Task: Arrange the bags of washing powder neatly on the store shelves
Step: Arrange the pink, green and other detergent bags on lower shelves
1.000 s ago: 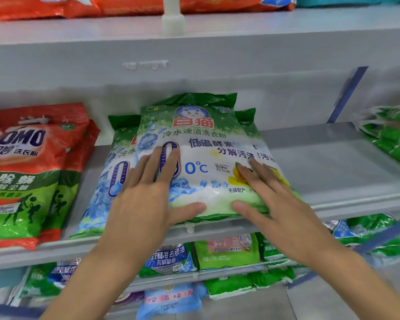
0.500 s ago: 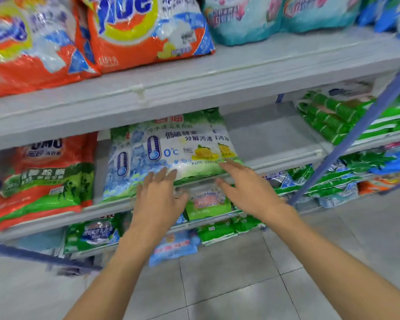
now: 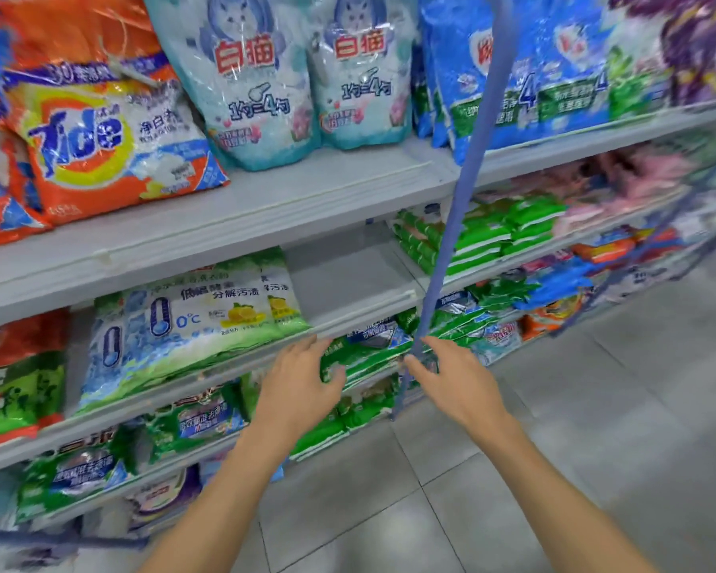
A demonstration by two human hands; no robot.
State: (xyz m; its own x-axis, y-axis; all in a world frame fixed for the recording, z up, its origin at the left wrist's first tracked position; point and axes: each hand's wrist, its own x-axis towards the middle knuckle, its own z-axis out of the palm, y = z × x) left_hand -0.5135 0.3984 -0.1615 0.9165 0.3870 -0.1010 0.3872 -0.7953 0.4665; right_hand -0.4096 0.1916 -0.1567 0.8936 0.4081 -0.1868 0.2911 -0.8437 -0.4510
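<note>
- I see my left hand held out in front of the shelf edge, fingers loosely spread and slightly bent, holding nothing.
- My right hand is beside it, fingers also loose and apart, empty; its thumb is close to the blue upright post, but I cannot tell whether it touches.
- The green-and-white washing powder bags lie flat, stacked and overlapping on the middle shelf, their lower ends at its front lip. Both hands are clear of them.
- On that shelf, orange-and-green bags sit to the left of the stack, and a bare stretch lies to its right.
- The upper shelf holds an orange Tide bag, two pale blue bags standing upright, and blue bags past the post.
- Right of the post, green packs are piled at the middle level.
- The lower shelves hold more green bags, partly behind my hands.
</note>
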